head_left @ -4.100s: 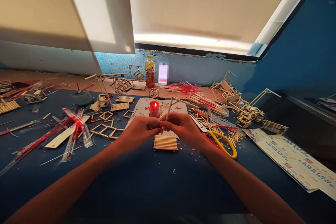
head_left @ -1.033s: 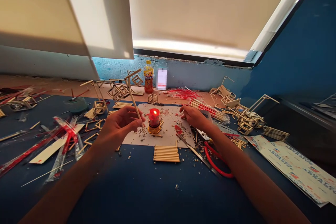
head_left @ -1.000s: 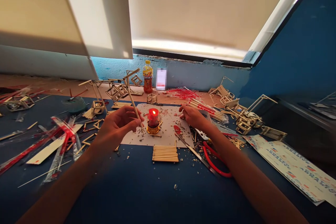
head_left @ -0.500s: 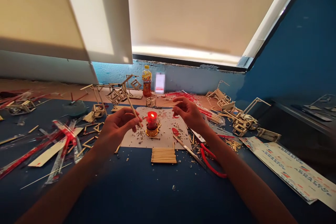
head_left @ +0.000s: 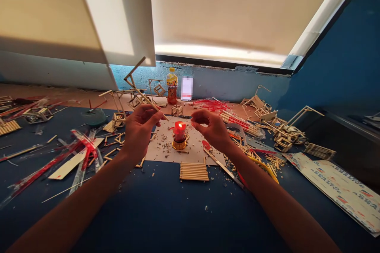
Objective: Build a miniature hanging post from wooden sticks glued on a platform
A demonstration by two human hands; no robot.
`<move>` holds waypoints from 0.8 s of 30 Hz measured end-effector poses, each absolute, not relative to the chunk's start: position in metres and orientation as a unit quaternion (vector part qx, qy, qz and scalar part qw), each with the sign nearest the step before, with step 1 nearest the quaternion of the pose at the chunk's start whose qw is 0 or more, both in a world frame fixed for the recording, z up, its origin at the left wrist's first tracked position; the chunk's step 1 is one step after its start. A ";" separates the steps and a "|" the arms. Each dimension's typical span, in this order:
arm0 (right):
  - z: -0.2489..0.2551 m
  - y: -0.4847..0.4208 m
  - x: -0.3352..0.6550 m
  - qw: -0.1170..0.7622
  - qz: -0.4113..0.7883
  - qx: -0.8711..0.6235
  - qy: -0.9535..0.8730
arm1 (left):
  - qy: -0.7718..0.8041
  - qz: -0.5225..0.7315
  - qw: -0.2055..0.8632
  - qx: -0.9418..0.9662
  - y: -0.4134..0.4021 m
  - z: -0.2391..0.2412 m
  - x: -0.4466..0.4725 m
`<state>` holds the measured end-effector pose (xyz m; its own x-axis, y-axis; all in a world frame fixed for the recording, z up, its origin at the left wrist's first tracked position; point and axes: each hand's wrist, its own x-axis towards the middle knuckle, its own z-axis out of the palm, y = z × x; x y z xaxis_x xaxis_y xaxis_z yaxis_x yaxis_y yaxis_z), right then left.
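Note:
Between the thumb and fingers of my left hand [head_left: 139, 130] is a jointed wooden stick piece [head_left: 139, 93], slanting up to the left, with a second stick set at an angle on its top end. Its lower tip is just above and left of a lit red candle [head_left: 179, 134] in a gold-coloured holder. My right hand [head_left: 214, 128] hovers right of the flame, thumb and fingers pinched together; whatever may be in the pinch is too small to see. Closer to me lies a flat raft of sticks [head_left: 194, 171] side by side. The candle stands on a pale sheet [head_left: 162, 155] strewn with scraps.
Right of the sheet lie a long blade [head_left: 224, 169] and a yellow and red handled tool [head_left: 265, 166], partly behind my right arm. Several small stick frames [head_left: 286, 138] line the back and sides. A drink bottle [head_left: 171, 87] and a phone [head_left: 187, 88] stand against the wall.
My left hand has risen slightly with the stick piece, whose angled top stick now shows clearly. My right hand has come closer to the flame. The whole view has shifted a little.

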<state>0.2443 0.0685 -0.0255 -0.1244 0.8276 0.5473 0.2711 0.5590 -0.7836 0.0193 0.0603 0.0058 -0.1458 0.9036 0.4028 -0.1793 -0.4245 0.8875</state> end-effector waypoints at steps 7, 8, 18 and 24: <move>-0.024 0.066 0.244 0.529 0.226 -0.406 -0.710 | 0.358 0.667 0.400 0.517 0.060 0.008 0.007; -0.023 0.066 0.244 0.527 0.221 -0.409 -0.711 | 0.358 0.667 0.399 0.518 0.060 0.008 0.006; -0.020 0.064 0.242 0.511 0.176 -0.443 -0.716 | 0.361 0.640 0.396 0.550 0.059 0.001 0.006; -0.019 0.062 0.243 0.507 0.164 -0.449 -0.718 | 0.367 0.630 0.396 0.559 0.055 0.004 0.006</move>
